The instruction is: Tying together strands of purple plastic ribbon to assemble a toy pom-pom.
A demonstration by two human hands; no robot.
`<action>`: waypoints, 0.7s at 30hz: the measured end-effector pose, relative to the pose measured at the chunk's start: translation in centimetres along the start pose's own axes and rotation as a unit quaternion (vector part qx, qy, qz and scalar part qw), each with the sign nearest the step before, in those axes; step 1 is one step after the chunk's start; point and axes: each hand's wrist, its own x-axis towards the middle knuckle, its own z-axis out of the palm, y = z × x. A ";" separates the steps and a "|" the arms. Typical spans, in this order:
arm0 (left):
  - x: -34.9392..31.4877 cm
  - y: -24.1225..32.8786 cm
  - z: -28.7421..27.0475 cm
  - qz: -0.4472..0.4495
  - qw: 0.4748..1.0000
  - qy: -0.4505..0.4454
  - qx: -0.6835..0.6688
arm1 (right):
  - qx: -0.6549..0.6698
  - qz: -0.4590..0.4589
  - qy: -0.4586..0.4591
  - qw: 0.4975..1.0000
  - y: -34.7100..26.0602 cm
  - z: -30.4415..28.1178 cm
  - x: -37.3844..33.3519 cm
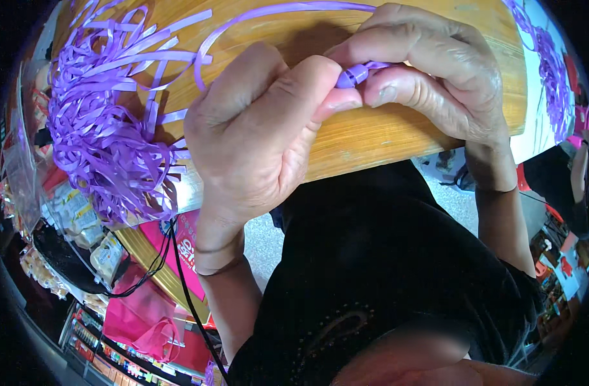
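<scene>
My left hand (256,122) is closed, with thumb and forefinger pinching a small shiny purple plastic piece (352,76), rounded like a bead or cap. My right hand (436,71) is closed too, its thumb and bent forefinger gripping a narrow purple ribbon (377,65) that meets the plastic piece. Both sets of fingertips almost touch, a little above the wooden table (371,138). A loose length of purple ribbon arcs over the tabletop behind my hands. Left of my left hand lies a big tangled heap of cut purple ribbons (108,135).
More purple ribbon (555,83) hangs over a white surface at the far right. Packaged goods (75,215) crowd the left side. Black cables (178,257) run down beside my left forearm, near a pink bag (140,315). Another person's arm (579,170) shows at the right edge.
</scene>
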 end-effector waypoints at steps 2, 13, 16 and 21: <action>0.0 0.0 -0.2 -0.006 1.000 -0.012 -0.001 | 0.006 0.009 -0.017 1.000 0.0 0.0 0.1; 0.3 -1.2 -0.6 0.054 0.995 -0.086 -0.020 | 0.040 0.071 -0.101 0.991 0.3 -0.2 0.4; 0.6 -1.2 -1.0 0.095 0.989 -0.115 0.016 | 0.047 0.083 -0.121 0.988 0.1 0.1 0.4; 1.5 -1.0 -1.3 0.165 0.977 -0.134 0.019 | 0.110 0.136 -0.097 0.980 -1.2 0.1 0.6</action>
